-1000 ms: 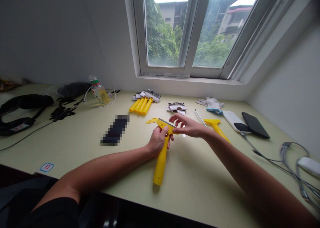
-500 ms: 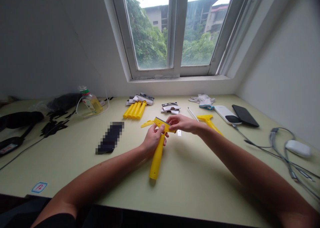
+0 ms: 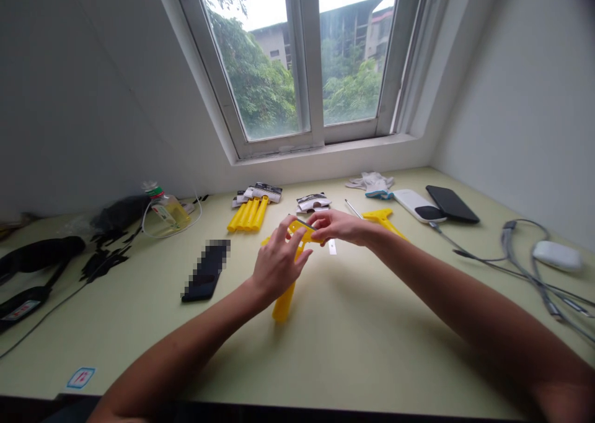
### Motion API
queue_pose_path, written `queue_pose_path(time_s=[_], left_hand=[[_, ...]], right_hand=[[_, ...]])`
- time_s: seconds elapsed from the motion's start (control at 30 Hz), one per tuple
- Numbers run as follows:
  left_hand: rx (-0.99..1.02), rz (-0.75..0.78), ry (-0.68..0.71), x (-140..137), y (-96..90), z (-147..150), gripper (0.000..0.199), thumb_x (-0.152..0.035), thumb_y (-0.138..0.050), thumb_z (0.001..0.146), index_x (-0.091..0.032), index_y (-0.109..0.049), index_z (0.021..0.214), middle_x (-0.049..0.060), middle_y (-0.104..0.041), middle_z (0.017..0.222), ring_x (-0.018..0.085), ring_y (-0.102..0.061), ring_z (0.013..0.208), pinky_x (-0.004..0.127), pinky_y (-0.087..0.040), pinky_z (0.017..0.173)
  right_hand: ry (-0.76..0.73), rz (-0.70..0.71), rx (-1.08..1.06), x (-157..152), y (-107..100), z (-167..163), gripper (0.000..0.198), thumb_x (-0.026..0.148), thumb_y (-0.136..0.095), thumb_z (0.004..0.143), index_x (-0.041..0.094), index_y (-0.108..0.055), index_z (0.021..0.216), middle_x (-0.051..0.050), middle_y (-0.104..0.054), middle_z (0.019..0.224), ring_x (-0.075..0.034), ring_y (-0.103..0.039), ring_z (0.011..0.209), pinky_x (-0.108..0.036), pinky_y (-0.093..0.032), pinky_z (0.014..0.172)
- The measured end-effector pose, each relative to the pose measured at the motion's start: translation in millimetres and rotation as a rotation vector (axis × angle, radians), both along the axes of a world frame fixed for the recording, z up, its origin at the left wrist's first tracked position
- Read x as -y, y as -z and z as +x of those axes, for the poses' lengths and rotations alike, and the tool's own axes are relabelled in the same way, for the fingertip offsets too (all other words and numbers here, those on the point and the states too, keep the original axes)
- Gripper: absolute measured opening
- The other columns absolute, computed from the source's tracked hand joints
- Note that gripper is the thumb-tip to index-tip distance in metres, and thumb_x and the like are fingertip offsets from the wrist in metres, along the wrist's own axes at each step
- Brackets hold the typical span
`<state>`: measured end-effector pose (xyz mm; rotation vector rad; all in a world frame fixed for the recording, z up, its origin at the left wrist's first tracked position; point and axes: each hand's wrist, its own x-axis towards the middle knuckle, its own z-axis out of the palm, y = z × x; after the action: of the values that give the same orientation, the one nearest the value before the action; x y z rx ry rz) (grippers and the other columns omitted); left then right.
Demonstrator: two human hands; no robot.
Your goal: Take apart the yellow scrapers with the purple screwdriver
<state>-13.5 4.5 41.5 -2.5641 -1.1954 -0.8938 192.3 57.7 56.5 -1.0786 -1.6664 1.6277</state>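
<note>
Between my hands is a yellow scraper [image 3: 283, 305], its blade head up and its handle slanting down toward me. My right hand [image 3: 337, 226] pinches the right end of the head, which has a dark blade edge along it. Over the head's left part is my left hand [image 3: 274, 265], fingers and thumb apart; whether its fingertips touch the scraper I cannot tell. Behind my left hand, a yellow plastic piece [image 3: 265, 241] shows only at its edge. Just beyond the head lies a small white strip [image 3: 332, 247] on the table.
Several yellow handles [image 3: 250, 214] with packaging cards lie at the back, beside more cards [image 3: 313, 202]. A second yellow scraper [image 3: 383, 218], a screwdriver [image 3: 353, 209], gloves [image 3: 372, 184] and a white device [image 3: 418, 205] are to the right. A phone [image 3: 207, 274] lies left.
My left hand has let go of the scraper's head and lifted over it, fingers spreading. My right hand keeps its pinch. The camera view has shifted and tilted slightly.
</note>
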Motion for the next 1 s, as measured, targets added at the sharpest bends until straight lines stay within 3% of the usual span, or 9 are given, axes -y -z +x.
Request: queue_pose_path(time_s=[0.17, 0.5, 0.63, 0.73, 0.8, 0.9, 1.0], left_hand=[[-0.040, 0.015, 0.129, -5, 5.4, 0, 0.031, -0.016, -0.057, 0.090, -0.018, -0.057, 0.121, 0.011, -0.062, 0.123, 0.026, -0.061, 0.110, 0.041, -0.055, 0.093], [0.024, 0.098, 0.201, -16, 10.6, -7, 0.031, -0.010, -0.050, 0.092, -0.018, -0.064, 0.118, 0.012, -0.065, 0.121, 0.024, -0.064, 0.105, 0.042, -0.056, 0.090], [0.145, 0.082, 0.256, -23, 8.6, -11, 0.032, -0.008, -0.054, 0.088, -0.020, -0.068, 0.114, 0.011, -0.066, 0.120, 0.023, -0.065, 0.104, 0.041, -0.057, 0.089], [0.322, -0.046, 0.290, -29, 1.0, -15, 0.025, -0.013, -0.057, 0.087, -0.020, -0.071, 0.108, 0.010, -0.067, 0.119, 0.022, -0.065, 0.105, 0.039, -0.059, 0.087], [0.512, -0.227, 0.252, -32, -5.5, -17, 0.022, -0.020, -0.062, 0.087, -0.019, -0.071, 0.106, 0.010, -0.067, 0.119, 0.024, -0.067, 0.104, 0.036, -0.062, 0.076], [0.836, -0.566, 0.190, -37, -12.1, -18, 0.032, -0.032, -0.070, 0.082, -0.015, -0.068, 0.108, 0.011, -0.071, 0.105, 0.026, -0.071, 0.091, 0.032, -0.063, 0.059], [1.035, -0.756, 0.206, -40, -11.2, -15, 0.039, -0.035, -0.077, 0.075, -0.011, -0.065, 0.103, 0.009, -0.072, 0.089, 0.026, -0.073, 0.081, 0.032, -0.063, 0.058]], right_hand=[[-0.025, 0.028, -0.018, 0, 4, -1, 0.037, 0.029, -0.080, 0.068, 0.015, -0.063, 0.098, 0.001, -0.064, 0.072, -0.012, -0.060, 0.069, -0.026, -0.052, 0.066], [-0.099, -0.005, -0.104, 8, -17, 5, 0.033, 0.034, -0.075, 0.075, 0.013, -0.069, 0.100, -0.008, -0.068, 0.100, -0.017, -0.062, 0.090, -0.030, -0.054, 0.078], [-0.081, 0.073, -0.108, 4, -17, 8, 0.033, 0.035, -0.064, 0.083, 0.013, -0.069, 0.108, -0.008, -0.069, 0.095, -0.018, -0.065, 0.087, -0.034, -0.056, 0.078], [0.038, 0.361, 0.317, -5, -14, 19, 0.032, 0.030, -0.047, 0.092, 0.016, -0.067, 0.112, -0.008, -0.071, 0.092, -0.016, -0.066, 0.081, -0.030, -0.054, 0.075], [0.142, 0.528, 0.644, -12, -10, 32, 0.031, 0.023, -0.045, 0.091, 0.018, -0.070, 0.108, -0.008, -0.073, 0.095, -0.016, -0.066, 0.082, -0.028, -0.051, 0.074], [0.212, 0.586, 0.862, -21, 0, 55, 0.027, 0.015, -0.052, 0.082, 0.017, -0.074, 0.098, -0.010, -0.073, 0.097, -0.021, -0.065, 0.086, -0.030, -0.047, 0.076], [0.176, 0.591, 0.998, -26, 11, 70, 0.025, 0.013, -0.056, 0.078, 0.019, -0.076, 0.092, -0.009, -0.074, 0.095, -0.023, -0.065, 0.086, -0.030, -0.044, 0.074]])
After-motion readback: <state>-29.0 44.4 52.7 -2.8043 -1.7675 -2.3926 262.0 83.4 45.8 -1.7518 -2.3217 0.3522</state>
